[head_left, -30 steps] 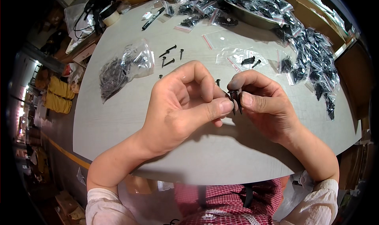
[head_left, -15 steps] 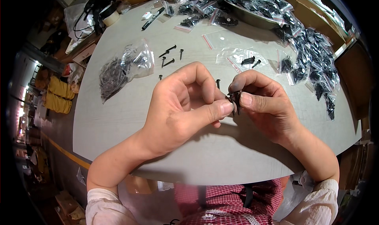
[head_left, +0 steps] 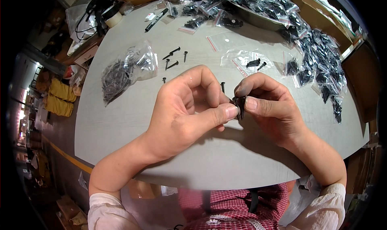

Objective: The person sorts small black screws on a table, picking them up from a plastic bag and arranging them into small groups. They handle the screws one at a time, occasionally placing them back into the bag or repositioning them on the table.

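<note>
Over the middle of the table, my left hand (head_left: 187,113) and my right hand (head_left: 272,109) meet at the fingertips. Between them is a small bunch of black screws (head_left: 240,108), heads up and points down. Thumb and fingers of each hand are pinched on the bunch; how many screws each one grips is hidden. Loose black screws (head_left: 172,64) lie on the table beyond my left hand, and another screw (head_left: 222,86) shows just behind my fingers. Past my right hand, a few screws (head_left: 253,63) rest on a clear zip bag (head_left: 229,57).
A large clear bag of screws (head_left: 128,70) lies at the left. Filled small bags (head_left: 318,64) heap at the right and around a metal basin (head_left: 258,21). A black marker (head_left: 156,20), an unfilled zip bag (head_left: 219,41) and a tape roll (head_left: 111,17) are toward the back. Cardboard boxes (head_left: 322,18) stand at the far right.
The screws between my fingertips have shifted slightly and sit closer together. Both hands stay in nearly the same place.
</note>
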The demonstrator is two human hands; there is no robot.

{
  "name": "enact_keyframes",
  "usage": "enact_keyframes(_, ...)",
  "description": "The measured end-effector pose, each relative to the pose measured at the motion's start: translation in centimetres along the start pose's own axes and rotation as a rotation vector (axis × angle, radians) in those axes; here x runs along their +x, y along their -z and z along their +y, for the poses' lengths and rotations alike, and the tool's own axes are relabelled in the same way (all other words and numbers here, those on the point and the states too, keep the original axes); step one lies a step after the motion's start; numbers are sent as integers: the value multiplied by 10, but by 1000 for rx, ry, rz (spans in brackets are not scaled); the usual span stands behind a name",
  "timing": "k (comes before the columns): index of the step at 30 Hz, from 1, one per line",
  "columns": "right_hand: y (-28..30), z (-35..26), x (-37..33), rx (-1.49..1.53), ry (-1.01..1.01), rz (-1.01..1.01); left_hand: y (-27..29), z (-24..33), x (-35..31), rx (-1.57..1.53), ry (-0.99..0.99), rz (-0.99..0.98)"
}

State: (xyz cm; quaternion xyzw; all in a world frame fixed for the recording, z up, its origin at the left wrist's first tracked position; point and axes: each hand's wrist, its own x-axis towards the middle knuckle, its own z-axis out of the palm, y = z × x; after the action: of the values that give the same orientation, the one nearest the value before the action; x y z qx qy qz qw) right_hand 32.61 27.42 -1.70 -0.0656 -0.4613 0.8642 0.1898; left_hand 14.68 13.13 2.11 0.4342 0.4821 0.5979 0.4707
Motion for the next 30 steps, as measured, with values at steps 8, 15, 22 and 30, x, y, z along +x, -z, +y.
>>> enact_keyframes(8, -2, -1, -1, -36, 18, 7, -1, 1, 0, 55, 15, 0)
enact_keyframes(15, -4, -3, -2, -83, 22, 0, 0, -5, -3, 179, -102, -13)
enact_keyframes(22, -4, -3, 0, -242, 107, -13, -1, -1, -5, 422, -213, -23)
enact_keyframes(30, -5, -5, 0, -476, 317, -92, 0, -5, -6, 581, -384, -52)
